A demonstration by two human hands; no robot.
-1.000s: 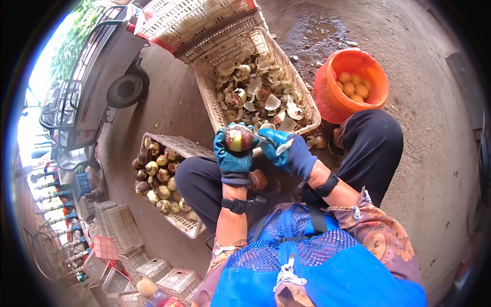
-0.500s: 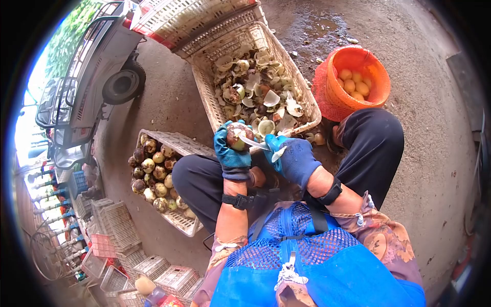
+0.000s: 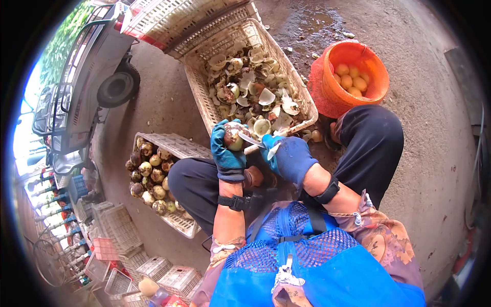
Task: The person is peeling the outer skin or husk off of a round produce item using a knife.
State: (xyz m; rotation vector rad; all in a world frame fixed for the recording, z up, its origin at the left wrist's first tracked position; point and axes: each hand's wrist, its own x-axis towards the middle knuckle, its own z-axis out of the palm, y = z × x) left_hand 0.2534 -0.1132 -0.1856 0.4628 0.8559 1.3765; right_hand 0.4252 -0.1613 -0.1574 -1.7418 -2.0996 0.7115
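A blotchy brown-and-green round fruit point(image 3: 233, 135) rests in my left hand point(image 3: 228, 159), its teal-gloved fingers wrapped around it. One pale cut patch shows on its upper part. My right hand point(image 3: 292, 158), in a blue glove with teal fingers, is closed around a small knife point(image 3: 250, 140) whose blade reaches the fruit's right side. Just beyond both hands stands a white plastic crate point(image 3: 198, 88) of cut shells and peels point(image 3: 247, 82). Left of my knee, a second crate point(image 3: 180, 223) holds several whole blotchy fruits point(image 3: 159, 192).
An orange bucket point(image 3: 377, 69) with red netting around it holds several yellow-orange peeled balls point(image 3: 347, 82). Tilted stacked crates point(image 3: 189, 20) stand behind the peel crate. A parked vehicle point(image 3: 87, 82) is at far left; more crates point(image 3: 120, 225) lie at lower left. Wet ground shows at the top.
The knife stays at the fruit, and the pale patch on the fruit appears broader and turned. My view has shifted slightly, so everything sits a little further left and higher.
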